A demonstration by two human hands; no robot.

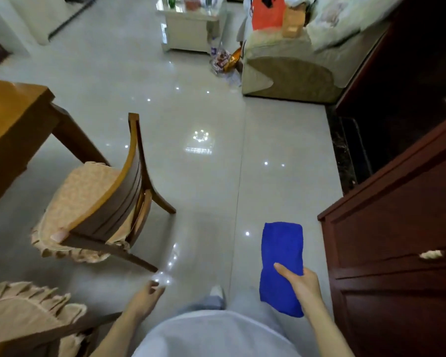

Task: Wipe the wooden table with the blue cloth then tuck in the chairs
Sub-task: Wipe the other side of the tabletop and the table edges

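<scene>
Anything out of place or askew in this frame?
The chair stands pulled out from the wooden table, angled, not tucked in. Bags and wrappers lie on the floor beside the sofa. Nothing looks spilled or broken.

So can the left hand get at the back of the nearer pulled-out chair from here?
Probably yes: the left hand is empty and open, with only bare floor between it and the chair.

A: How many cloths?
B: One blue cloth, pinched in the right hand.
A: Chairs?
B: Two. One chair ahead of the left hand, a second chair just beside that hand's wrist.
A: Tables?
B: One wooden table, beyond the far chair, and one pale low table well ahead of both hands.
</scene>
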